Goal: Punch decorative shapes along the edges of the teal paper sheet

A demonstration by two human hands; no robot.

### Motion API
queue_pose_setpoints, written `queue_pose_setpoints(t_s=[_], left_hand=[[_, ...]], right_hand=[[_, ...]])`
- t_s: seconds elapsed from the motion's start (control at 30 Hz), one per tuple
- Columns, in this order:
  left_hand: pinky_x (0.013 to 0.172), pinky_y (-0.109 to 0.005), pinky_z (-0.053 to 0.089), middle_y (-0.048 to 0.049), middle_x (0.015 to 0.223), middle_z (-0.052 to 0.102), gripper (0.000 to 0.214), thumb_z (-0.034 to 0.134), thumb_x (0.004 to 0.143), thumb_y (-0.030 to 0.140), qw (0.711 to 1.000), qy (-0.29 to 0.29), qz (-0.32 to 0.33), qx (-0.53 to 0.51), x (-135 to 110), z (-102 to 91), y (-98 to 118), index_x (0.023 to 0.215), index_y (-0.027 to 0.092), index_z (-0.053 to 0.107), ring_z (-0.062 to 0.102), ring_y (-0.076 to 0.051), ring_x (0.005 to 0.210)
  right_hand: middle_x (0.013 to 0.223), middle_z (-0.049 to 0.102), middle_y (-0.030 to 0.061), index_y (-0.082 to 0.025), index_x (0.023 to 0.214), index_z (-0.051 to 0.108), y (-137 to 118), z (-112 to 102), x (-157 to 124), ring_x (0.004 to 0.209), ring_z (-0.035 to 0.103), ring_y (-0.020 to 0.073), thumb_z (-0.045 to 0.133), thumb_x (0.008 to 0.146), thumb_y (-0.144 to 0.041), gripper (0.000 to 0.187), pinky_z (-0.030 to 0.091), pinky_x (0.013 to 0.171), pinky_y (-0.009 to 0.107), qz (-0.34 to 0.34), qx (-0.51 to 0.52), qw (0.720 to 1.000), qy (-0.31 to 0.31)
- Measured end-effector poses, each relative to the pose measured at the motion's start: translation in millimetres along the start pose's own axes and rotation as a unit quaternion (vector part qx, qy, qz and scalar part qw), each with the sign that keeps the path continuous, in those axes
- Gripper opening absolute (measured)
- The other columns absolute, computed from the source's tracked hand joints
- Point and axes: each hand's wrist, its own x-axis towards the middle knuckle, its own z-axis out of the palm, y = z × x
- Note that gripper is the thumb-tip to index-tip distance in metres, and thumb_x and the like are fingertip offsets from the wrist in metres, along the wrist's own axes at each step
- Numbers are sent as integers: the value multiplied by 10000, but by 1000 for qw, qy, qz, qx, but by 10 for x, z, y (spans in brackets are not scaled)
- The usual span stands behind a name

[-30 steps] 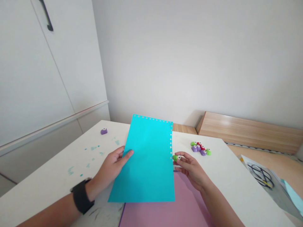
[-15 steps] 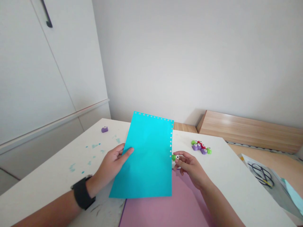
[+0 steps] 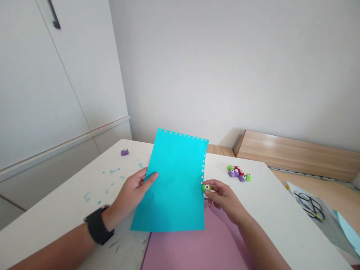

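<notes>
A bright turquoise sheet of paper (image 3: 177,183) is held up over the table, with a row of small punched shapes along its top edge and down the upper part of its right edge. My left hand (image 3: 139,187) grips its left edge, thumb on the front and fingers behind. At the right edge, just below the lowest punched shape, sits a small green craft punch (image 3: 206,188) with a round white top. My right hand (image 3: 223,197) pinches this punch between thumb and fingers. Whether the paper is inside its slot is hard to see.
Several purple, red and green craft punches (image 3: 237,173) stand grouped at the right of the white table (image 3: 270,217). A lone purple punch (image 3: 124,152) is at the back left. Beneath the paper lies a pink sheet or mat (image 3: 197,251). A cable (image 3: 309,206) rests on the right.
The green punch has shifted slightly left onto the paper's right edge and turned, so its white top faces me. My left hand still holds the paper.
</notes>
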Motion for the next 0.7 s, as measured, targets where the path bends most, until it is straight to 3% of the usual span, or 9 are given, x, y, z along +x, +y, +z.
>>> queue_pose_setpoints(t_s=[0.2,0.33,0.5,0.7], left_hand=[[545,-257,481,8,646,648,376,684,765,589,1000,-27,-11,-2,1,-2,51,802,216,660,615,-200,636],[555,-273,493,-1,658,662,395,688,749,606,999,-28,-21,-10,14,-5,39,820,218,678,627,-224,669],[657,-303,524,-25,808,702,353,674,800,546,998,-48,-27,-34,28,-21,-16,936,220,680,650,-245,771],[707,-310,526,-21,869,708,282,655,847,481,996,-72,-23,-50,20,-17,-53,968,227,661,658,-240,808]], right_hand=[[773,553,-28,-230,1124,632,-3,19,9,478,474,51,739,808,-441,394,190,426,217,3,60,998,35],[712,544,-32,-217,1100,640,-18,42,7,496,464,60,776,772,-443,421,199,439,215,19,96,995,23],[683,588,-7,-183,1072,653,-3,64,19,513,453,72,798,740,-470,462,246,440,209,35,124,991,33],[833,672,53,-174,1151,627,12,57,41,655,601,129,845,703,-379,539,288,412,180,69,159,983,53]])
